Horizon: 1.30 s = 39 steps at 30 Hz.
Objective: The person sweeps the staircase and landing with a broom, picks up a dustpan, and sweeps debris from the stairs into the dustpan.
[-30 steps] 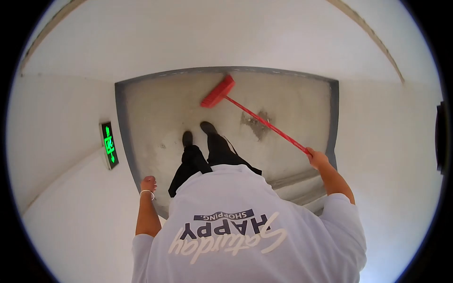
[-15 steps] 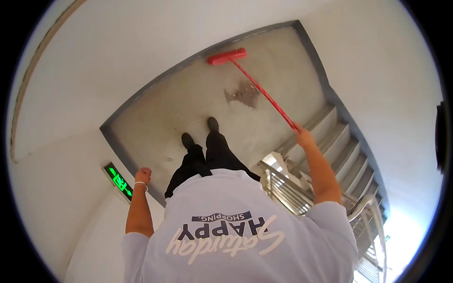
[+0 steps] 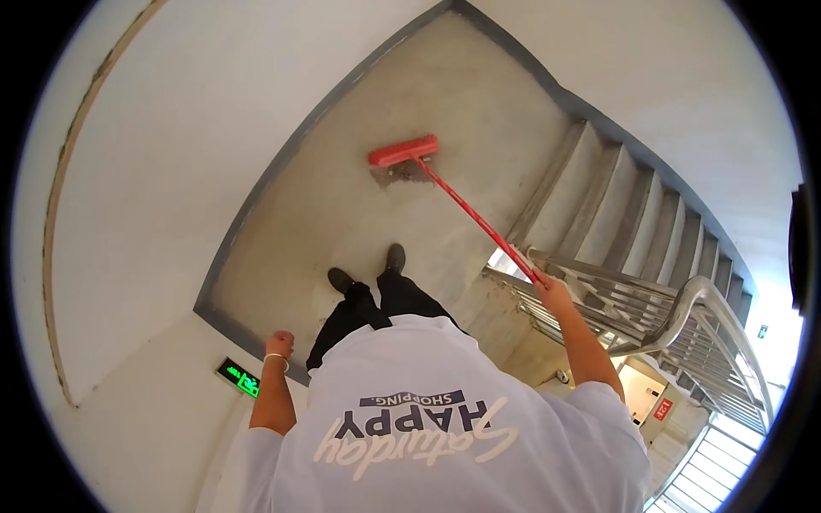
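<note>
My right hand is closed round the upper end of the red handle of a broom. The handle slants away to a wide red broom head on the landing floor, ahead of my feet. At the near edge of that head lies a dark patch of dirt, partly covered by it. On the other side of my body, my left hand hangs in a loose fist near the wall. Nothing shows in it, and a light band circles the wrist.
Concrete stairs begin at the right of the landing, beside a metal railing. My dark shoes stand on the landing. Walls with a grey skirting bound it. A green lit sign is on the left wall.
The broom head has come back from the far skirting to the dirt patch. My view has turned, showing more of the stairs and railing. My left hand stays closed.
</note>
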Available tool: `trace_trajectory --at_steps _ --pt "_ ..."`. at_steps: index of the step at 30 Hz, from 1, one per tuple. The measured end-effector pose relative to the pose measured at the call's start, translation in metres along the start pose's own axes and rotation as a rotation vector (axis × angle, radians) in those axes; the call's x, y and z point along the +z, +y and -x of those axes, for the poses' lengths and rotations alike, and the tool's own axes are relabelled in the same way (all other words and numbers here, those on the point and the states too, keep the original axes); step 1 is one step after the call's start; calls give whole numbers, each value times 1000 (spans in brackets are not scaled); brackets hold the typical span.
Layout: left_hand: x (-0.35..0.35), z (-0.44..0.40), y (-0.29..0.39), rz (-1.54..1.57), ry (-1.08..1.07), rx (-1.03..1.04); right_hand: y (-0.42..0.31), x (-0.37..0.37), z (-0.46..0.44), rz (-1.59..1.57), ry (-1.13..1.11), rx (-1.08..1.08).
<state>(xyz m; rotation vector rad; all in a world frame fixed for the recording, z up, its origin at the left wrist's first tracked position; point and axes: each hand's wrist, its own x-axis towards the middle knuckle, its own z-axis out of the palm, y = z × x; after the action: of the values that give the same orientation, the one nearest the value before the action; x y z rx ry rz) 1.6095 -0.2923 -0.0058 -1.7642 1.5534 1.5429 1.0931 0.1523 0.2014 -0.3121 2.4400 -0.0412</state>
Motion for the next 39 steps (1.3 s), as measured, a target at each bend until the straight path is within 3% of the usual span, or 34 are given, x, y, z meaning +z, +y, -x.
trace_trajectory --at_steps 2,3,5,7,8,10,12,15,18,20,22,26,32,34,36,39 --pt "11 5 12 -42 0 -39 4 3 -5 -100 44 -13" --pt "21 -4 6 -156 -44 162 5 9 -7 -199 88 -25" --pt "27 -22 11 -297 -95 370 -13 24 -58 -231 158 -12" --pt "33 -27 34 -456 -25 587 -35 42 -129 -237 285 -106" --pt "35 -28 48 -516 -1 664 -56 39 -156 -394 170 -44" --pt "33 -27 86 -457 -44 588 -102 29 -190 -815 -47 72" --pt "29 -37 102 -316 -38 621 -128 26 -199 -925 -122 207" --pt "28 -43 111 -182 -7 643 -103 60 -186 -647 -62 104" --pt "32 -33 111 -220 -23 449 -20 144 -113 -502 98 -8" --pt "38 -30 102 -247 -77 272 -18 99 -22 -513 -147 153" --pt "48 -34 94 -242 -137 1 -10 77 37 -797 -294 308" --pt "44 -32 128 -530 -211 224 -18 56 81 -1131 -266 447" --pt "33 -86 219 -572 -329 716 -25 85 -46 -896 234 399" --pt "29 -100 257 -573 -335 692 -24 102 -97 -944 362 395" --pt "24 -115 295 -600 -359 702 -58 61 -89 -1150 215 639" --pt "27 -128 345 -709 -391 683 -86 131 -76 -1076 72 595"
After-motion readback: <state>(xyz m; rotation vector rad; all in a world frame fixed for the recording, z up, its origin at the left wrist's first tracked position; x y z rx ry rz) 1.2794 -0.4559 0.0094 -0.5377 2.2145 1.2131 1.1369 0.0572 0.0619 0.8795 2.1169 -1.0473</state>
